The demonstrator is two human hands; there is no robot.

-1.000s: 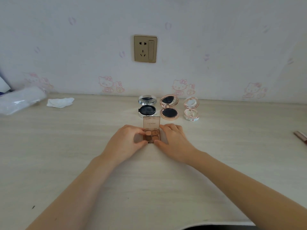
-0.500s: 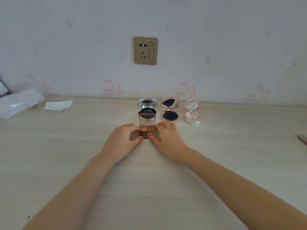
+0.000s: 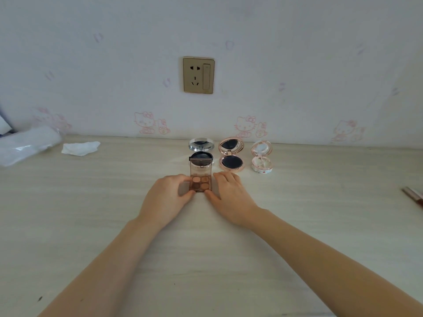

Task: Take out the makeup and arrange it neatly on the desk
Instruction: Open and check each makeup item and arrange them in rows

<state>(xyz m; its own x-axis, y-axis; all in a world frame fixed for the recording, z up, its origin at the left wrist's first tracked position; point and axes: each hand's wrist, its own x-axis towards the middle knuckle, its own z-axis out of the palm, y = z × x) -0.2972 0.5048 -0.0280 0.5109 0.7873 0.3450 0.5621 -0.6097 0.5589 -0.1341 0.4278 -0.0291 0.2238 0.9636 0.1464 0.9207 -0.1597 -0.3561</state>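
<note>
both hands slid the little eyeshadow palette (image 3: 201,182) further back, up close to the silver compact (image 3: 201,152).
left hand (image 3: 168,200) fingers (image 3: 183,178) and right hand (image 3: 231,196) fingers pinch its two sides; it sits open on the surface (image 3: 91,202), lid up, between them. past the fingers stand a rose compact (image 3: 231,156) and a white compact (image 3: 261,159).

We see an open four-pan brown palette (image 3: 201,182), lid upright, just before three open round compacts: silver (image 3: 201,152), rose-gold (image 3: 231,156), white (image 3: 261,157).
</note>
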